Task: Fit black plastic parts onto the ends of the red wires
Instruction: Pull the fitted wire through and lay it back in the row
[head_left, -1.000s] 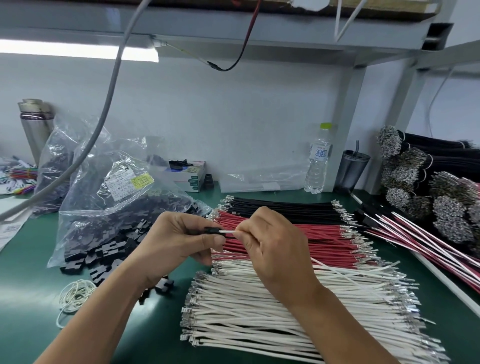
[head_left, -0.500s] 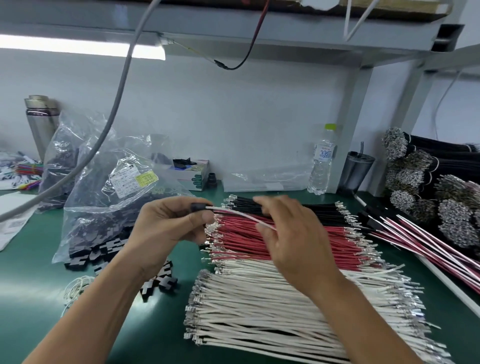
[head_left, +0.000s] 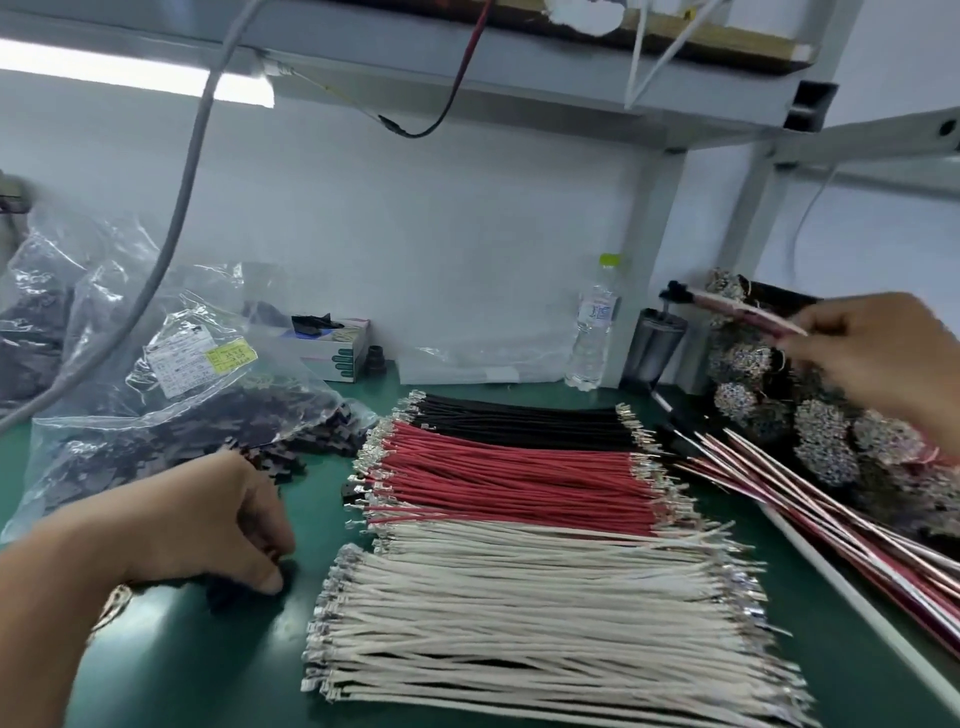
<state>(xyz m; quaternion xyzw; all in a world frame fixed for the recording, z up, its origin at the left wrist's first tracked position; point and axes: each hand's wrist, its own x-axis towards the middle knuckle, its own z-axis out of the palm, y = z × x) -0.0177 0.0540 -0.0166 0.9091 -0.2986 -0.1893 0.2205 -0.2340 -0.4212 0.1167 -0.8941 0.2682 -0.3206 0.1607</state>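
Across the middle of the green bench (head_left: 171, 670), three flat rows of cut wires lay side by side: white wires (head_left: 545, 613) nearest the front edge, red wires (head_left: 509, 483) behind them, black wires (head_left: 524, 421) furthest back. Toward the left edge, a clear bag (head_left: 171, 415) spilled black plastic parts (head_left: 291, 441) onto the bench. By the right edge sat the finished pile (head_left: 831, 514) of red-and-white wires. Right hand (head_left: 878, 353) hung above that pile, pinching a wire assembly (head_left: 737, 312) with a black part on its far end (blurred, so grip detail unclear). Left hand (head_left: 218, 525) was down on the bench, fingers curled around loose black parts; can't tell if one was actually held. Handling guess: wires light and floppy, so pinch just behind the metal terminal; parts small, hard, easy to fumble.
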